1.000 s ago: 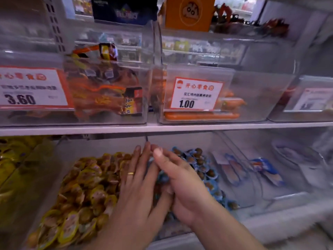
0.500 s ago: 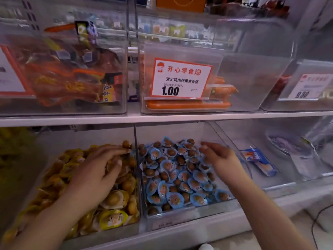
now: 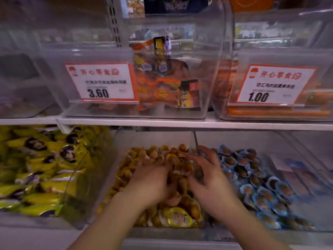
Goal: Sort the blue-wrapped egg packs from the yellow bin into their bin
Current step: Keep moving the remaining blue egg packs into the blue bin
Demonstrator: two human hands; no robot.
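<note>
The clear yellow bin (image 3: 126,159) on the lower shelf holds a heap of yellow-wrapped egg packs (image 3: 177,218). To its right stands the blue bin (image 3: 304,229), full of blue-wrapped egg packs (image 3: 252,179). Both my hands are in the yellow bin. My left hand (image 3: 151,179) lies palm down with its fingertips dug into the yellow packs and hidden. My right hand (image 3: 207,175) hovers over the bin's right side, by the divider, fingers spread and bent. No blue pack shows among the yellow ones. Motion blur hides what the fingers touch.
A bin of yellow snack bags (image 3: 45,168) stands to the left. A further bin (image 3: 302,177) with flat blue packs is at the far right. The white shelf edge (image 3: 180,123) runs just above, carrying clear bins with price tags 3.60 (image 3: 99,83) and 1.00 (image 3: 273,83).
My right hand has moved left from over the blue bin into the yellow bin, beside my left hand. My view has swung left.
</note>
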